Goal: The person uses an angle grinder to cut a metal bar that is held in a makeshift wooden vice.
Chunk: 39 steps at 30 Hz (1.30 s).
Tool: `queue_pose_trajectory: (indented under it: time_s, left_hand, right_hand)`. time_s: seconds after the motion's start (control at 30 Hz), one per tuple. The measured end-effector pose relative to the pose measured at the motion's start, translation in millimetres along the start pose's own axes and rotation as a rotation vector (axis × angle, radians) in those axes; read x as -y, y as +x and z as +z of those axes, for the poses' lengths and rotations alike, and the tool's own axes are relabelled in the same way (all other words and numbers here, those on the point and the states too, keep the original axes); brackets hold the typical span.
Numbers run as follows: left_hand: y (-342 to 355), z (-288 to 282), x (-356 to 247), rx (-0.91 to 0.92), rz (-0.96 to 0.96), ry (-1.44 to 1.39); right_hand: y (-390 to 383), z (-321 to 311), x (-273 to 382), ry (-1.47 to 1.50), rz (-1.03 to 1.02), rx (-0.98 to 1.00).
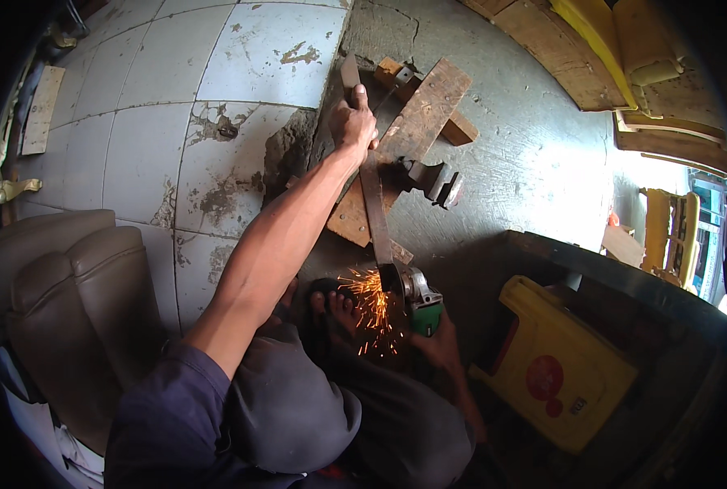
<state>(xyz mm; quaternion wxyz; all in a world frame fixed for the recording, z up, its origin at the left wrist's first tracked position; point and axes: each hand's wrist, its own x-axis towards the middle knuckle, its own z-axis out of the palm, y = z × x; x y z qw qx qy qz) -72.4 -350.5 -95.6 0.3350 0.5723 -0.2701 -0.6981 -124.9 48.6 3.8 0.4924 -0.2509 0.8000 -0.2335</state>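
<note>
My left hand (353, 122) is closed around the far part of a long flat metal bar (375, 200), pressing it against a low wooden bench (428, 102). The bar runs from beyond that hand back toward me, its near end reaching past the bench. My right hand (440, 345) grips a green angle grinder (425, 316) with a silver head, low and to the right. The grinder's disc meets the bar's near end, and orange sparks (371, 297) spray down and left, close to my foot (335, 308). A metal vise (433, 181) sits at the bench's right side.
A yellow plastic chair or stool (571, 363) stands at right, below a dark table edge (599, 265). Brown cushioned seats (94, 301) are at left on white tiles (143, 155). Wooden furniture (542, 45) lines the far right, over grey concrete floor (534, 155).
</note>
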Motion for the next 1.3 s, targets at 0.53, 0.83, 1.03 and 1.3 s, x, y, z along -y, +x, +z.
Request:
queue_pose_trajectory:
  time_s: [0.53, 0.83, 1.03, 1.3]
  left_hand:
    - [-5.7, 3.0, -4.8, -0.025, 0.012, 0.043]
    - [-2.2, 3.3, -4.2, 0.016, -0.03, -0.043]
    - [-8.6, -18.6, -3.4, -0.069, -0.019, -0.089]
    - [-16.8, -60.5, -16.4, -0.148, -0.083, -0.281]
  right_hand:
    - [3.6, -0.7, 5.3, 0.012, 0.033, 0.02]
    - [-0.3, 3.1, -7.8, 0.061, 0.042, -0.005]
    - [-49.3, -18.2, -18.9, 0.144, 0.09, -0.091]
    - [-85.3, -38.2, -53.2, 0.354, 0.231, -0.161]
